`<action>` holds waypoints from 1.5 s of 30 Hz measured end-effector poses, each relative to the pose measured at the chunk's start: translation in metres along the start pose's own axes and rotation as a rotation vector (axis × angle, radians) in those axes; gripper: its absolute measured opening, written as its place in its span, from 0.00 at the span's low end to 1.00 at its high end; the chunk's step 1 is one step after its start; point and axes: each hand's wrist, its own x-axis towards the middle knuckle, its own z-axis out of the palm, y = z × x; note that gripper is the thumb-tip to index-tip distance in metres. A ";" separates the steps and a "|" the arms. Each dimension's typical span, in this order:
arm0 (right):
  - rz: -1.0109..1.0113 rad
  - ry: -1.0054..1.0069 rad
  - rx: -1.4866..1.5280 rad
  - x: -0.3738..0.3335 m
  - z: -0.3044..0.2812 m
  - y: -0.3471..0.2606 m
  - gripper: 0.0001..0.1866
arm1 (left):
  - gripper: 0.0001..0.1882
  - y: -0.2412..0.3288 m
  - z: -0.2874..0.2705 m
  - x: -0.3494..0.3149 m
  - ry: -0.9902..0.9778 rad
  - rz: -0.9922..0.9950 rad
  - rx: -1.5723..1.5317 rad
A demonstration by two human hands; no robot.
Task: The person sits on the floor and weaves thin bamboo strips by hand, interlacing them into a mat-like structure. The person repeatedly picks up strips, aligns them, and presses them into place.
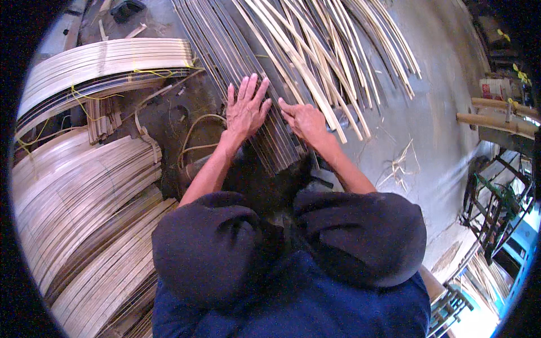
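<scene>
A row of long, thin dark-edged strips (225, 50), which look like bamboo or wood, runs from the far side down between my knees. My left hand (246, 110) lies flat across the row, palm down, fingers stretched and slightly apart. At the row's right edge is my right hand (309, 123), one finger pointing toward the strips and the others curled under. Whatever the curled fingers may hold is hidden. Just beyond that hand lie loose pale strips (304, 59), fanned over the floor.
Tied bundles of pale strips (107, 62) with yellow string are stacked at left, above more curved bundles (84, 186). Pale shavings (401, 169) lie on the grey floor (434, 112) at right. Farther right stand bamboo poles (499, 121) and a dark frame (499, 197).
</scene>
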 end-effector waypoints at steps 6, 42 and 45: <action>-0.041 -0.072 0.047 0.014 -0.002 0.013 0.15 | 0.31 -0.002 0.003 0.000 0.013 0.000 -0.015; 0.582 -0.414 1.181 -0.148 0.036 0.017 0.21 | 0.30 -0.001 0.006 0.002 0.104 0.084 -0.002; 0.631 -0.262 1.355 -0.147 0.067 0.007 0.28 | 0.30 -0.003 0.002 -0.002 0.088 0.060 -0.003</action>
